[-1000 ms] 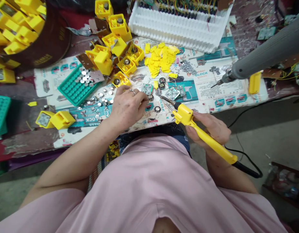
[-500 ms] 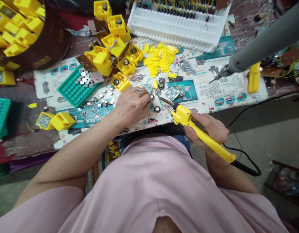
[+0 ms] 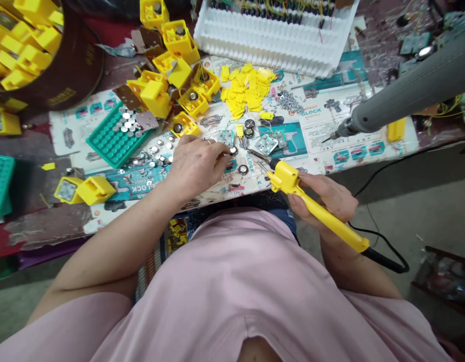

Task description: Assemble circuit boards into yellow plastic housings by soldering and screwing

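Observation:
My right hand (image 3: pixel 328 198) is wrapped round a yellow soldering iron (image 3: pixel 315 208) of the gun type, its dark cable trailing off behind. The iron's tip points left, over the paper near the small parts. My left hand (image 3: pixel 200 163) is curled, with thumb and forefinger closed at a small round black-and-silver part (image 3: pixel 233 151); the other fingers are partly hidden. A similar round part (image 3: pixel 243 170) lies just below the iron's tip. Close by are a small circuit board (image 3: pixel 226 138) and a metal-faced module (image 3: pixel 267 145) with thin wires.
Yellow housings (image 3: pixel 157 98) and a pile of yellow tabs (image 3: pixel 247 88) lie behind my hands. A green tray (image 3: pixel 117 136) holds silver discs. A white ridged rack (image 3: pixel 266 48) stands at the back. From the right hangs a grey electric screwdriver (image 3: pixel 390 95). A brown bucket (image 3: pixel 77 65) holds more housings.
My left hand has shifted slightly left and its fingers have drawn back, uncovering more of the round part and circuit board. The soldering iron has hardly moved.

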`<state>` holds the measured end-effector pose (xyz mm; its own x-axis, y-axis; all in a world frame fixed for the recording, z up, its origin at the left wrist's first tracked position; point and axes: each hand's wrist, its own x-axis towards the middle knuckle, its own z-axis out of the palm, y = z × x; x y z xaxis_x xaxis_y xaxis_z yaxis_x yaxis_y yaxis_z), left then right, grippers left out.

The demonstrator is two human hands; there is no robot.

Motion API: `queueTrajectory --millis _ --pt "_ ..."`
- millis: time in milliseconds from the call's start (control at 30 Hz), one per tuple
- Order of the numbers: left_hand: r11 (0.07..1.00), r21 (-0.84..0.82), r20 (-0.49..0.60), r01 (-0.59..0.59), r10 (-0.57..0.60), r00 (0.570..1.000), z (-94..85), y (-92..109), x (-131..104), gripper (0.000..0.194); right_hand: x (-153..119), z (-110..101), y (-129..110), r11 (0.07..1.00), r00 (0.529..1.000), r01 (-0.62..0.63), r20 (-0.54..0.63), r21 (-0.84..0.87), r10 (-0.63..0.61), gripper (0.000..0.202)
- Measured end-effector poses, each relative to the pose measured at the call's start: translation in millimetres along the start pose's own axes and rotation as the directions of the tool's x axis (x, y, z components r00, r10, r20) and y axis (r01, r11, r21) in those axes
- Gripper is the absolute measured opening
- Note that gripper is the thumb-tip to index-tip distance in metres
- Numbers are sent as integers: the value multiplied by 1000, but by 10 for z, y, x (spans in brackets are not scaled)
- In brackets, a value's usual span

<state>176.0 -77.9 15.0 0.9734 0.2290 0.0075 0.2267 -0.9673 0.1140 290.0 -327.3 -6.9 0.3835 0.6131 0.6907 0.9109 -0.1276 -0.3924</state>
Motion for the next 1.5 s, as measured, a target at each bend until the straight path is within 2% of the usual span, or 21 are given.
queueTrajectory --millis 133,233,333,433,700,900,1000,1233,1367,1500 --pt "1000 21 -3 11 -11 1000 -5 25 -16 30 -14 -5 7 1000 1000 11 -21 -5 -12 39" --pt "996 92 -64 -4 10 998 -26 56 -58 28 -27 6 11 1000 1000 -10 -13 6 10 39" --pt "996 92 -124 -6 17 992 -40 67 -100 27 -36 17 14 1000 1000 -2 -21 22 2 40" --pt "995 102 -140 16 -1 990 -44 68 -120 29 -38 20 15 1000 1000 -3 -21 18 4 42" --pt "993 -21 -64 117 -118 991 16 68 -62 28 -24 6 -45 998 998 -53 -21 35 54 44" --pt "996 -24 -104 89 -91 990 112 59 -46 23 -31 72 -73 997 999 -5 -49 73 9 39" --pt "995 -28 -84 93 -95 992 116 73 -46 23 -42 99 -82 995 998 -17 -59 94 23 40" --pt "994 -58 -75 95 -100 992 129 68 -50 20 -38 141 -39 966 995 101 -43 237 -93 41" --pt "996 -56 -94 67 -72 993 144 63 -50 21 12 135 -36 963 991 132 -40 234 -126 35" --pt "993 -64 -51 97 -100 994 129 77 -35 24 81 115 -60 968 988 150 6 200 -154 30"
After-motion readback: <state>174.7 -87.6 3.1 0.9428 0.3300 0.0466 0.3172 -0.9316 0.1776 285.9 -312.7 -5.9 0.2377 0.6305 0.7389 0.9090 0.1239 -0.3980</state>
